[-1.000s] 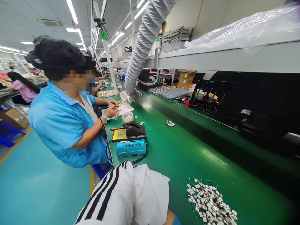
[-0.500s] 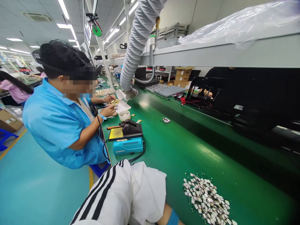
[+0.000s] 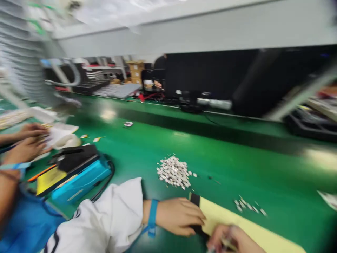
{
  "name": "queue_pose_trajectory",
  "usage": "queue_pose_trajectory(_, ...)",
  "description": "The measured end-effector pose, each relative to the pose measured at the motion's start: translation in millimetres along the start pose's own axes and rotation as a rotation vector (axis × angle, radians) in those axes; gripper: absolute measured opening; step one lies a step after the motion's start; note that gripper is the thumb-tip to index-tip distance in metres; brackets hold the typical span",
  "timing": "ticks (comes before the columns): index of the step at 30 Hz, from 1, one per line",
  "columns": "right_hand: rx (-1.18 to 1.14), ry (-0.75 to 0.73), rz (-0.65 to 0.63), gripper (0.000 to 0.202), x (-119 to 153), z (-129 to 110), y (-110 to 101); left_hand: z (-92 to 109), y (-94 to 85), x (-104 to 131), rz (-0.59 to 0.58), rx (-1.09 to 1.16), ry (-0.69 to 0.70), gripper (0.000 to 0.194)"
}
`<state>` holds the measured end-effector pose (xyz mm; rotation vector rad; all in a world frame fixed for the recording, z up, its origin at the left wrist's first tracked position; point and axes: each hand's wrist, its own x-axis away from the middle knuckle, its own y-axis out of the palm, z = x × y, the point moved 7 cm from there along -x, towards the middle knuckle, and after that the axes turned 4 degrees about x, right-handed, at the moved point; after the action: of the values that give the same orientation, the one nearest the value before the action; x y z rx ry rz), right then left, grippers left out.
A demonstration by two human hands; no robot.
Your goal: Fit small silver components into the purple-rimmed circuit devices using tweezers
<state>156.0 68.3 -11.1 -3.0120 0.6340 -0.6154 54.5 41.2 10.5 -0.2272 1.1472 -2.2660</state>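
Observation:
The picture is blurred by motion. My left hand (image 3: 180, 216), with a blue wrist strap and a white sleeve, lies flat on the left end of a pale yellow strip (image 3: 226, 219) on the green bench, touching its black end. My right hand (image 3: 231, 240) is at the bottom edge over the strip, curled around a thin tool (image 3: 223, 244) that I cannot make out. A pile of small silvery parts (image 3: 173, 172) lies just beyond my left hand. A few loose parts (image 3: 249, 205) lie to the right of the strip.
A blue soldering station (image 3: 79, 175) with a black stand and yellow sponge sits at the left. A co-worker's hands (image 3: 25, 142) work over white trays at the far left. Black equipment (image 3: 205, 80) and boxes line the back under a shelf. The green bench (image 3: 210, 147) stretches right.
The view has swung right and down, away from the co-worker. Both my hands and the yellow strip have come into sight; the parts pile now sits mid-frame.

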Motion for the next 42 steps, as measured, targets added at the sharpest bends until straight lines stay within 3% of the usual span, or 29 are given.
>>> queue_pose_trajectory(4,-0.219,-0.107,0.085,0.027,9,0,-5,-2,-10.6,0,0.067,-0.029,-0.017,0.024)
queue_pose_trajectory(8,-0.265,-0.228,0.128,0.026,10,-13,-17,-1,-17.3,1,0.099,0.003,-0.069,0.018)
queue_pose_trajectory(15,-0.293,-0.267,0.078,0.028,12,-21,-4,6,-26.2,5,0.102,0.022,-0.079,0.016)
queue_pose_trajectory(17,-0.380,-0.290,0.124,0.029,14,-23,-10,5,-43.8,4,0.140,0.007,-0.107,0.018)
queue_pose_trajectory(21,-0.466,-0.330,0.306,0.030,19,-22,-35,-11,-98.2,-11,0.366,-0.233,-0.271,0.021)
queue_pose_trajectory(22,-0.467,-0.324,0.341,0.029,20,-20,-40,-19,-103.6,-19,0.349,-0.310,-0.306,0.021)
queue_pose_trajectory(24,-0.452,-0.285,0.378,0.027,18,-15,-46,-37,-103.4,-35,0.296,-0.347,-0.332,0.021)
queue_pose_trajectory(27,-0.395,-0.197,0.354,0.023,15,-9,-47,-61,-88.0,-54,0.225,-0.341,-0.336,0.018)
queue_pose_trajectory(30,-0.310,-0.160,0.404,0.022,24,-16,-53,-69,-77.4,-62,0.212,-0.311,-0.315,0.014)
queue_pose_trajectory(34,-0.116,-0.230,0.566,0.017,40,-44,-56,-57,-90.2,-58,0.307,-0.237,-0.306,0.020)
queue_pose_trajectory(38,0.019,-0.241,0.549,0.014,30,-51,-30,-29,-106.6,-34,0.511,-0.010,-0.253,0.023)
queue_pose_trajectory(40,-0.005,-0.232,0.576,0.015,19,-43,-19,-19,-100.4,-18,0.573,0.195,-0.214,0.020)
queue_pose_trajectory(42,-0.061,-0.223,0.611,0.017,9,-32,-13,-18,-83.2,-4,0.564,0.383,-0.229,0.017)
